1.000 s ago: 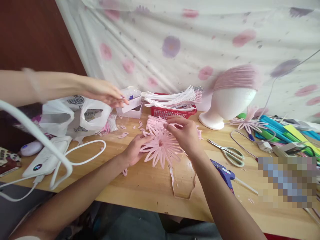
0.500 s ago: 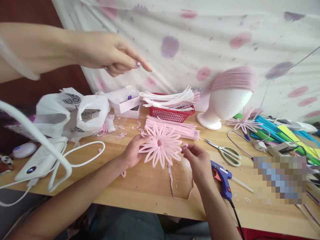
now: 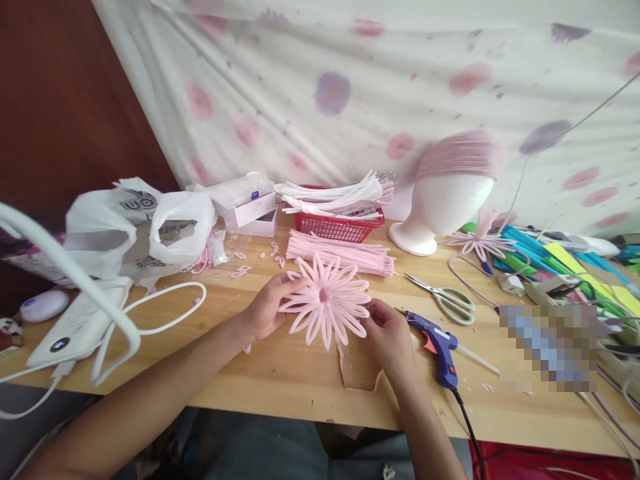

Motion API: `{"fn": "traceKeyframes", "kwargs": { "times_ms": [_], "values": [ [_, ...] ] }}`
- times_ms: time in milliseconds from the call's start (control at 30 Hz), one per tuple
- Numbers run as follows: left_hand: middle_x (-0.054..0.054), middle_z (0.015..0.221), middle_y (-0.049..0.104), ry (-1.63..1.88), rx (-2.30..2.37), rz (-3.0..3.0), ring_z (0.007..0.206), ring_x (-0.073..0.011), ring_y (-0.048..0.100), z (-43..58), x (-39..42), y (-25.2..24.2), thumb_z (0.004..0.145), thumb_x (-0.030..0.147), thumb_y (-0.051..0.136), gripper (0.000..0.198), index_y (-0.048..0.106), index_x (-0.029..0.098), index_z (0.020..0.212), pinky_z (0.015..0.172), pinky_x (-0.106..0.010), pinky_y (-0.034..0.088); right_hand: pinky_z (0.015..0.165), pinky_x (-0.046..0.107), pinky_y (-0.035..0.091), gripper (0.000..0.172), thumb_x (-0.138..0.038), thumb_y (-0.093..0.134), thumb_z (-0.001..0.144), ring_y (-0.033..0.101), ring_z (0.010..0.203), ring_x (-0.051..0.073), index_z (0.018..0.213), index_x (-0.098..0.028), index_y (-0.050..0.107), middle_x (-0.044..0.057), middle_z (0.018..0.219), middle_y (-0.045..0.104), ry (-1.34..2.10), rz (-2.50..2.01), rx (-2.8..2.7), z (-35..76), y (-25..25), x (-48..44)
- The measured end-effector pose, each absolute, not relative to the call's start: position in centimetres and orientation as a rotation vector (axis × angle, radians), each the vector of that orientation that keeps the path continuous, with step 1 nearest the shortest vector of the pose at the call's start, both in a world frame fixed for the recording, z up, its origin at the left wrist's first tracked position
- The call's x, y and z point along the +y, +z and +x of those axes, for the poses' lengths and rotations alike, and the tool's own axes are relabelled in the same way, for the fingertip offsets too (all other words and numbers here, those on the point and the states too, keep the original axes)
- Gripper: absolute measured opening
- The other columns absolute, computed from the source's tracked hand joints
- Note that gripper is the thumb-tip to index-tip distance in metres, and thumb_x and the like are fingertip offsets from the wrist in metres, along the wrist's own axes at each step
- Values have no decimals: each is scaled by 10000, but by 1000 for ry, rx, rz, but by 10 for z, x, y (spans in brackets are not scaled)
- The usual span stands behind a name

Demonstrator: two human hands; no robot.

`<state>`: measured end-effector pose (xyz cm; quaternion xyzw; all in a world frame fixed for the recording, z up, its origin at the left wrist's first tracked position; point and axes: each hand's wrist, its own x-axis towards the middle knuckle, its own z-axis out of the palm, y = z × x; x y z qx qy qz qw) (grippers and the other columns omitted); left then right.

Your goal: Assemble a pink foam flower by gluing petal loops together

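A pink flower of looped pipe cleaners (image 3: 324,297) is held above the wooden table, its face toward me. My left hand (image 3: 270,305) grips it by the left petals, thumb in front and fingers behind. At the right petal tips is my right hand (image 3: 390,330), its fingers closed; the fingertips are partly hidden, so what they pinch does not show. A bundle of pink pipe cleaners (image 3: 345,255) lies just behind the flower. Several small pink loops (image 3: 241,271) are scattered to its left. Under my right hand a thin clear piece with a pinkish edge (image 3: 357,373) rests on the table.
Right of my right hand lie a blue glue gun (image 3: 435,343) and scissors (image 3: 445,300). Farther back stand a red basket (image 3: 335,228) of pipe cleaners and a white foam head (image 3: 445,207). A plastic bag (image 3: 105,230), power bank (image 3: 80,327) and white cable (image 3: 175,327) occupy the left.
Another person's pointing hand at upper left has gone from view. My right hand has moved in against the flower's right petals; the small pink loop in its fingers no longer shows.
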<state>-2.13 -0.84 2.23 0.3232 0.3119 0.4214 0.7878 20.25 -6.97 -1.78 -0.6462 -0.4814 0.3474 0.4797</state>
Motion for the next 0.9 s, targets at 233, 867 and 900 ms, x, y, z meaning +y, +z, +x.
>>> {"fn": "traceKeyframes", "kwargs": {
  "times_ms": [233,867,900],
  "values": [
    [-39,650,722,920,612,742,579,-141,670,-35,-6,43,598,375,945,355,757,102,724,559,-224,581,605,303,474,351,-509,712,743,605,592,178,910,-201,689,30,703,714,880,-1546,-1200,207,-17,-64],
    [-29,678,707,928,836,773,596,-142,640,-30,-1,32,617,281,892,287,728,109,776,569,-239,532,722,363,444,296,-443,570,836,657,730,254,732,-223,738,90,819,771,477,-1848,-1339,208,-9,-83],
    [-30,683,708,924,830,765,598,-142,642,-29,-1,30,620,276,892,284,730,109,783,568,-238,532,719,369,446,319,-482,572,843,657,725,258,781,-221,745,96,846,772,430,-1862,-1312,211,-7,-92]
  ]
}}
